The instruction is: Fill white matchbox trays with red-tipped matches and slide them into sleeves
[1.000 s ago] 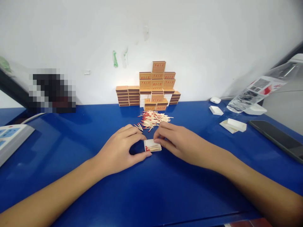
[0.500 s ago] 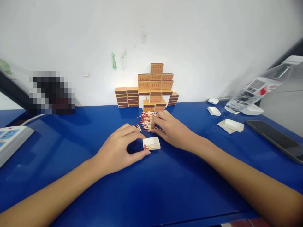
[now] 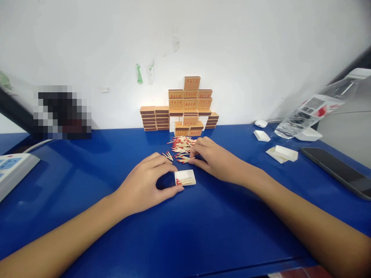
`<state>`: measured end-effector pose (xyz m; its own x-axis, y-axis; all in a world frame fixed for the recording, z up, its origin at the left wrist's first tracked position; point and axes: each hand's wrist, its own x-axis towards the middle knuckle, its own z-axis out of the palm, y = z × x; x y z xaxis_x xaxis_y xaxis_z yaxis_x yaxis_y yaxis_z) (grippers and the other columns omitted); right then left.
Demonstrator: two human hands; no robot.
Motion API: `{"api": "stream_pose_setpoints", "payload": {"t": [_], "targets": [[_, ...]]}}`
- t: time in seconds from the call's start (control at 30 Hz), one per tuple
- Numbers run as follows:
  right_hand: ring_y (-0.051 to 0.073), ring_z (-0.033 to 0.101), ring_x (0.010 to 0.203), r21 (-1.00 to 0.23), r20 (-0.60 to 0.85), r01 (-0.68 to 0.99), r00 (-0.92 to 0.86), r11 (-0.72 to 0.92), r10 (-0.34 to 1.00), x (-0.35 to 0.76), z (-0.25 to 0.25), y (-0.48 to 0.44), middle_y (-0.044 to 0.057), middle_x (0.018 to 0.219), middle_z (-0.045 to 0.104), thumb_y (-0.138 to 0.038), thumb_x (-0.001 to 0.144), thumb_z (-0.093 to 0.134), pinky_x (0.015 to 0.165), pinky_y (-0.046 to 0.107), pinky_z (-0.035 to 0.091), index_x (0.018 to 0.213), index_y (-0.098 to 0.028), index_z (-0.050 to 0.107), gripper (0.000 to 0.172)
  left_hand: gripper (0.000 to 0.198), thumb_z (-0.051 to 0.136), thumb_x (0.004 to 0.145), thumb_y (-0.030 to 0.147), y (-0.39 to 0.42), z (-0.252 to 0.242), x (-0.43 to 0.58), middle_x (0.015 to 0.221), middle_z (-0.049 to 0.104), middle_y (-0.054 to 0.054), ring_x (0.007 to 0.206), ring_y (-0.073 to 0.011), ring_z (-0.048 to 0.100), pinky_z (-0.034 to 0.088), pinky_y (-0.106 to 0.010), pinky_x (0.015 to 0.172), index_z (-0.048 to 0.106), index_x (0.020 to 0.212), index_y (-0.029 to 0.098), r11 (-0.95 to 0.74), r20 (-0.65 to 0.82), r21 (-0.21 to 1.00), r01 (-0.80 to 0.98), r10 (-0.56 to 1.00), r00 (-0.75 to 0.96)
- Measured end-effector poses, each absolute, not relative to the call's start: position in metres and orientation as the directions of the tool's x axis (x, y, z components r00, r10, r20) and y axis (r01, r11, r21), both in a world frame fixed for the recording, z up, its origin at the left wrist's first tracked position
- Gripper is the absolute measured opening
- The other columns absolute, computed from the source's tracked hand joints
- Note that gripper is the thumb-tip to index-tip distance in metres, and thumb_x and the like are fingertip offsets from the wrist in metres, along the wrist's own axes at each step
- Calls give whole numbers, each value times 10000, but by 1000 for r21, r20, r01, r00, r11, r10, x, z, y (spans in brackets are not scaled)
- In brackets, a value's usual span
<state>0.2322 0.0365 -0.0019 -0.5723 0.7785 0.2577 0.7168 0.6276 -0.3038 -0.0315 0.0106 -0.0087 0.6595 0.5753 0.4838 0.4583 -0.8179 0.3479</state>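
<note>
A small white matchbox tray with a few red-tipped matches in it lies on the blue table. My left hand grips the tray's left end between thumb and curled fingers. My right hand rests just behind the tray at the near edge of a loose pile of matches, its fingertips pinched on a match or two from that pile.
Stacks of orange matchboxes stand against the white wall. Empty white trays and a smaller one lie at the right, near a plastic bottle, an earbud case and a dark phone. A power strip sits far left.
My right hand left the tray, reached back to the match pile and now pinches matches at its near edge. My left hand kept hold of the tray.
</note>
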Motion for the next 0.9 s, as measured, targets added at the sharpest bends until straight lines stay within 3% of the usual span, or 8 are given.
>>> {"api": "stream_pose_setpoints", "payload": {"t": [0.17, 0.37, 0.57, 0.9], "targets": [[273, 580, 1067, -325, 287, 706, -560, 629, 777, 234, -2, 34, 108, 1086, 635, -283, 1032, 633, 932, 413, 500, 1062, -196, 649, 93, 256, 798, 916, 373, 10, -10, -32, 1055, 753, -64, 978, -237, 656, 561, -424, 904, 727, 1087, 195, -811, 476, 340, 476, 585, 657], [259, 578, 1006, -328, 318, 705, -544, 629, 776, 225, -10, 35, 98, 1027, 626, -240, 1017, 614, 864, 389, 495, 968, -192, 610, 69, 260, 803, 912, 376, 11, -11, -32, 1070, 755, -63, 989, -243, 659, 557, -424, 912, 718, 1083, 200, -808, 478, 343, 478, 589, 652], [258, 578, 997, -351, 263, 696, -568, 626, 779, 231, -3, 33, 95, 999, 631, -209, 989, 601, 821, 363, 488, 958, -206, 578, 39, 260, 796, 918, 375, 10, -9, -32, 1073, 750, -63, 990, -243, 656, 552, -421, 915, 715, 1086, 195, -808, 473, 336, 484, 589, 655], [260, 568, 986, -352, 193, 700, -596, 622, 780, 236, 1, 34, 95, 997, 663, -275, 1052, 550, 848, 391, 483, 933, -213, 594, 142, 259, 782, 928, 387, 11, -9, -32, 1068, 748, -68, 982, -244, 653, 551, -427, 912, 721, 1093, 197, -801, 457, 340, 492, 598, 658]]}}
